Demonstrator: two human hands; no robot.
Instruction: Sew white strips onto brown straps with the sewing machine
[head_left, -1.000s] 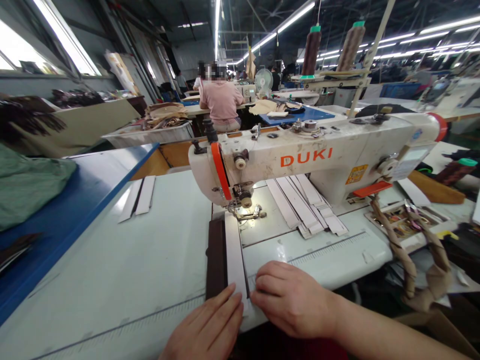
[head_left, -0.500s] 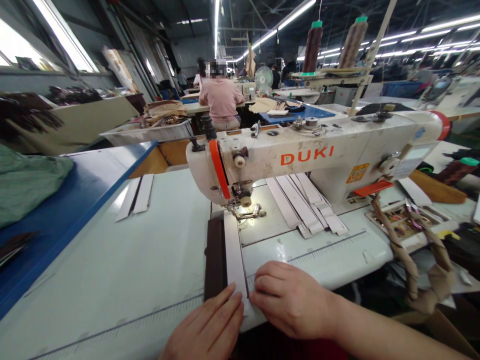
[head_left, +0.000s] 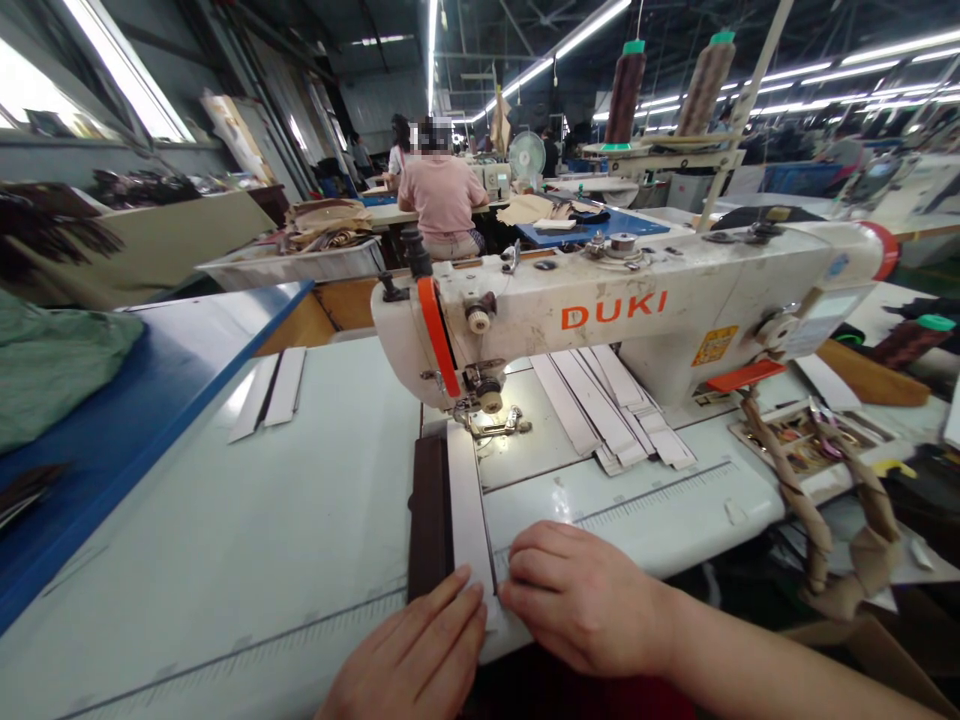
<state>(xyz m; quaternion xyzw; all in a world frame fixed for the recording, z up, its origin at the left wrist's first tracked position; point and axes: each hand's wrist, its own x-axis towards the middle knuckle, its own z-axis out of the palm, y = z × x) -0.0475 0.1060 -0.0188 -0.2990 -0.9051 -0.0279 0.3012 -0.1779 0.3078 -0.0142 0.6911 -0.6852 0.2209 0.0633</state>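
A long white strip (head_left: 466, 500) with a dark edge runs from the front of the table to under the presser foot of the sewing machine (head_left: 525, 310). Close along its left side lies a dark brown strip (head_left: 430, 520). My left hand (head_left: 420, 640) rests flat on the near end of the white strip, fingers stretched out together. At the strip's right edge, my right hand (head_left: 577, 595) is closed in a pinch, its fingers curled and its tips partly hidden.
Several white strips (head_left: 600, 410) lie under the machine arm, and two more (head_left: 285, 385) to the left. A parts tray (head_left: 817, 440) sits at right. A blue table (head_left: 187, 390) adjoins on the left. A person in pink (head_left: 444, 195) sits ahead. Thread cones (head_left: 626, 95) stand behind.
Both hands and the white strip stay in nearly the same place. The view has shifted very slightly.
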